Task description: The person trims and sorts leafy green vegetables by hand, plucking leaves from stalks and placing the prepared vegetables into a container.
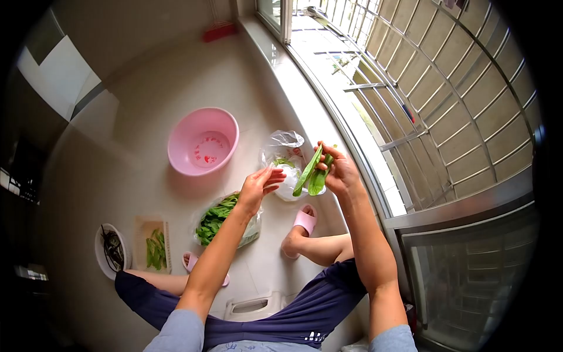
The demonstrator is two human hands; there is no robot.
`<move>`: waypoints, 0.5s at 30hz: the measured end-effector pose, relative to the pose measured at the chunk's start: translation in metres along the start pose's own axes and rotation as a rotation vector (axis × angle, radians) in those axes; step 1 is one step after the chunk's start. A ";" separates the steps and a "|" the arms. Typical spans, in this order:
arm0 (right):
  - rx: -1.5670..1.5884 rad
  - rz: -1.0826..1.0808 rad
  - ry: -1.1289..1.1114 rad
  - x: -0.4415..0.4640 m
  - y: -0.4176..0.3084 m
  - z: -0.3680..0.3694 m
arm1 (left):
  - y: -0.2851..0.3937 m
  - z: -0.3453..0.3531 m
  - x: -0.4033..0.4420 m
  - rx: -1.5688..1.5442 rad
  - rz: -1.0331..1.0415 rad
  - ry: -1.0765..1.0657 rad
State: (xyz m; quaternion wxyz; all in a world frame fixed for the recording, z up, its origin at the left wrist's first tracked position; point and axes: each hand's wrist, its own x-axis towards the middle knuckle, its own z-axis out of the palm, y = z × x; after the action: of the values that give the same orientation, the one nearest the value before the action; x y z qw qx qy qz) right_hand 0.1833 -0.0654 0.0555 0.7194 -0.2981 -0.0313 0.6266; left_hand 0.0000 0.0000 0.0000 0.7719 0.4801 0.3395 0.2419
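My right hand (pixel 340 170) pinches a few long green vegetable leaves (pixel 315 176), which hang down from the fingers. To its left, my left hand (pixel 258 190) is held in the air with fingers stretched out and nothing in them. Behind and below the hands, a clear plastic bag (pixel 285 139) on the floor holds some green scraps. Under my left forearm a second plastic bag (pixel 252 232) is full of green leaves (pixel 216 220), partly hidden by the arm.
A pink basin (pixel 176 146) stands on the floor ahead. At left are a white basket (pixel 99 258) of dark long vegetables and a beige basket (pixel 169 246) with green pods. A window ledge (pixel 293 88) with a metal grille runs along the right. A stool (pixel 258 308) is beneath me.
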 end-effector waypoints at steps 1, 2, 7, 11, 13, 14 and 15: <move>-0.006 0.022 0.019 0.000 0.005 0.003 | 0.005 -0.002 -0.012 -0.007 0.012 0.000; 0.003 0.048 0.012 0.004 0.012 0.002 | 0.010 -0.004 -0.023 -0.014 0.024 0.004; -0.100 0.174 -0.035 -0.012 0.050 0.028 | 0.028 -0.020 -0.088 -0.149 0.040 -0.053; -0.068 0.300 -0.052 -0.012 0.074 0.033 | 0.020 -0.033 -0.119 0.003 0.074 -0.062; -0.088 0.303 -0.047 -0.014 0.081 0.040 | 0.013 -0.037 -0.130 -0.311 -0.084 -0.039; -0.087 0.293 -0.055 -0.014 0.085 0.041 | 0.001 -0.037 -0.133 -0.256 -0.079 -0.026; -0.086 0.281 -0.065 -0.013 0.088 0.042 | -0.004 -0.031 -0.137 -0.160 -0.081 -0.052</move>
State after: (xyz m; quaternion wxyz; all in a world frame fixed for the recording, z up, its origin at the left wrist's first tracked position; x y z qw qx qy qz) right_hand 0.0850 -0.0577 0.0534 0.6098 -0.3095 -0.0395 0.7285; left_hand -0.1126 -0.0794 0.0270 0.8254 0.4091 0.3178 0.2243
